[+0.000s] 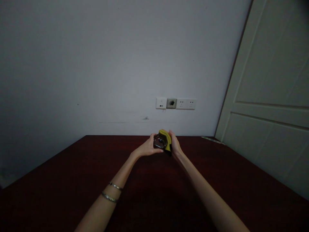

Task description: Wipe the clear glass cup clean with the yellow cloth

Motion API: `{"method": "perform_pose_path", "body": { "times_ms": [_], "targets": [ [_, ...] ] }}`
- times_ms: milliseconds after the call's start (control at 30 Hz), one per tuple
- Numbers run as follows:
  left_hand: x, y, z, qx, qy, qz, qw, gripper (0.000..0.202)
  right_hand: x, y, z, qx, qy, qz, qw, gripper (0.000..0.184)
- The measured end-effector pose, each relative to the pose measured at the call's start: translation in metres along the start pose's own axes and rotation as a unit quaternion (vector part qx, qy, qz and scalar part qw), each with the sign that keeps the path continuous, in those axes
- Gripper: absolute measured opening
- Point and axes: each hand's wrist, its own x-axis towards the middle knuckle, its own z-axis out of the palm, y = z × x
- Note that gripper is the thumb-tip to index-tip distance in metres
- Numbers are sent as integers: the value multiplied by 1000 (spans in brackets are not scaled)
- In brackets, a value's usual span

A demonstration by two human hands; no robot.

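Left hand (146, 147) closed on a clear glass object (159, 142); right hand (175, 144) closed on a yellow cloth (166, 138) wrapped against that glass. Both are held over the far part of a dark red tabletop (72, 167). Two metal bangles (112, 192) on the left forearm. Wall socket panel (176, 103) beyond; white panelled door (265, 96) to the right.
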Motion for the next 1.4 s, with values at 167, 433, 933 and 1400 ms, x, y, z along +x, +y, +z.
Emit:
{"method": "perform_pose_path", "body": {
  "times_ms": [167, 433, 933, 1400],
  "targets": [
    [3, 1, 6, 26, 74, -4, 997, 84, -2, 5, 7, 9, 48, -32, 998, 35],
    [7, 0, 13, -55, 85, -50, 994, 115, -6, -1, 8, -5, 96, -15, 995, 26],
    [16, -12, 17, -103, 150, -12, 983, 74, -1, -5, 5, -21, 128, 12, 991, 23],
    [12, -6, 19, -177, 39, -12, 983, 70, 10, -16, -6, -92, 144, 18, 985, 29]
  ]
}}
